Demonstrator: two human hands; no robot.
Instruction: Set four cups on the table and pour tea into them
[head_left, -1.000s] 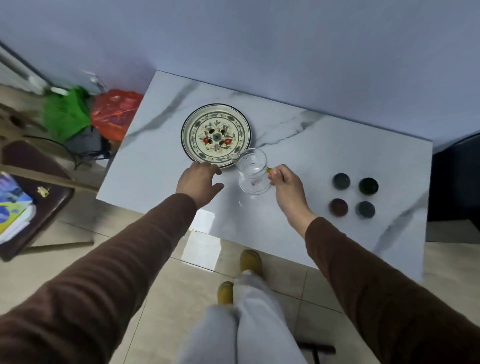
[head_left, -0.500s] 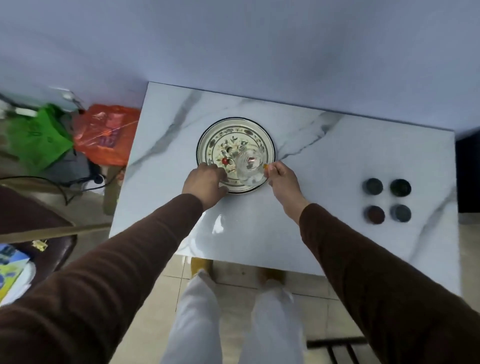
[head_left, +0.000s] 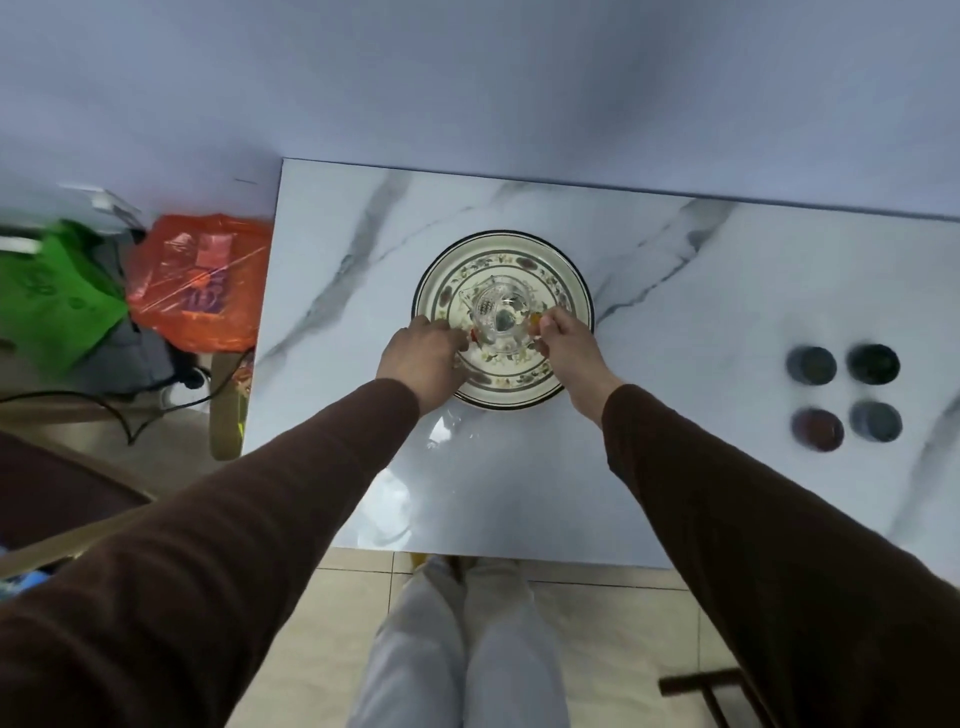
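Note:
A clear glass pitcher stands in the middle of a round floral plate on the white marble table. My right hand pinches the pitcher's small handle on its right side. My left hand rests over the plate's left rim, fingers curled and touching the pitcher's left side. Several small dark cups sit in a square group at the table's right end, far from both hands.
The table backs onto a pale wall. Left of the table, on the floor, lie an orange plastic bag, a green bag and a black cable. A dark wooden seat is at the lower left.
The right hand carried the glass pitcher from the bare table onto the plate's middle. The left hand stayed at the plate's left rim and now touches the pitcher. The camera shifted left.

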